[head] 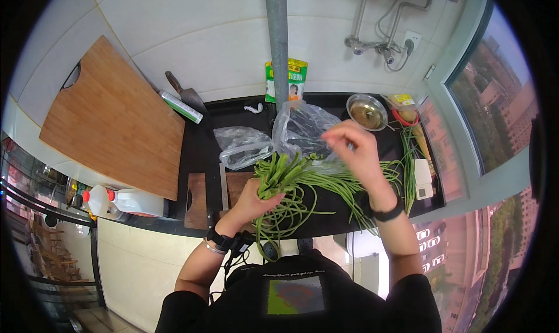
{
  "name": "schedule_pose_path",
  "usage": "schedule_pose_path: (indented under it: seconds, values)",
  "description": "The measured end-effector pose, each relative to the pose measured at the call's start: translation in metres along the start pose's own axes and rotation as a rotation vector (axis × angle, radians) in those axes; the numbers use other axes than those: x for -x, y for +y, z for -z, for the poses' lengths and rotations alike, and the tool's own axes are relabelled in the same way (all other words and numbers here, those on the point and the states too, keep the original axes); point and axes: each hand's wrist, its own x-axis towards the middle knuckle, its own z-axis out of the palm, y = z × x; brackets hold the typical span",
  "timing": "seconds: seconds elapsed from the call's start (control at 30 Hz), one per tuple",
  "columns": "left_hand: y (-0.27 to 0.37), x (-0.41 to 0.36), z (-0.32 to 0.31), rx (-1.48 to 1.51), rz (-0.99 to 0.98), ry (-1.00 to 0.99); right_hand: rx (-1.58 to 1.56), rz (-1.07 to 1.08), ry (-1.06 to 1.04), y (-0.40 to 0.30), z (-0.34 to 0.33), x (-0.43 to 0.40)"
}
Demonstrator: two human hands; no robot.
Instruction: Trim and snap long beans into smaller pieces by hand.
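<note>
My left hand [255,202] grips a bunch of long green beans [281,171] near their gathered ends. Their tails loop down past the counter's front edge. More long beans [340,182] lie spread on the counter to the right. Blurred by motion, my right hand [353,149] is raised over a clear plastic bag [305,123], fingers curled; whether they hold anything is unclear. Short bean pieces [313,156] show at the bag's near side. Left of the bunch, a wooden cutting board [196,202] carries a cleaver [224,184], its black handle pointing towards me.
A second plastic bag [244,145] lies behind the board. A large cutting board [118,123] leans at left, near white jugs [135,202]. A vertical pipe [276,40] meets the counter's back. At right are a metal bowl [366,112], green onions [408,171] and a small scale [422,180].
</note>
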Motion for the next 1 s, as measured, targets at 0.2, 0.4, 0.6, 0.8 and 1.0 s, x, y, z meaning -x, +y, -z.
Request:
schedule_pose_path:
  seconds: [0.2,0.4,0.6,0.8,1.0]
  values:
    - [0.005,-0.008,-0.003,-0.089,-0.105,-0.015,0.277,0.435,-0.160,-0.067,-0.035,0.024]
    - [-0.002,-0.012,-0.005,-0.174,-0.111,0.081,0.584,0.546,-0.199,-0.060,-0.040,0.028]
    - [-0.006,-0.016,-0.004,-0.310,-0.185,0.116,0.481,0.459,-0.345,-0.045,-0.044,0.035]
    - [-0.014,-0.020,-0.012,-0.306,-0.265,0.143,-0.111,0.173,-0.225,-0.031,-0.057,0.047]
    - [-0.035,-0.019,-0.001,-0.294,-0.163,0.218,-0.764,-0.241,-0.005,-0.041,-0.049,0.041]
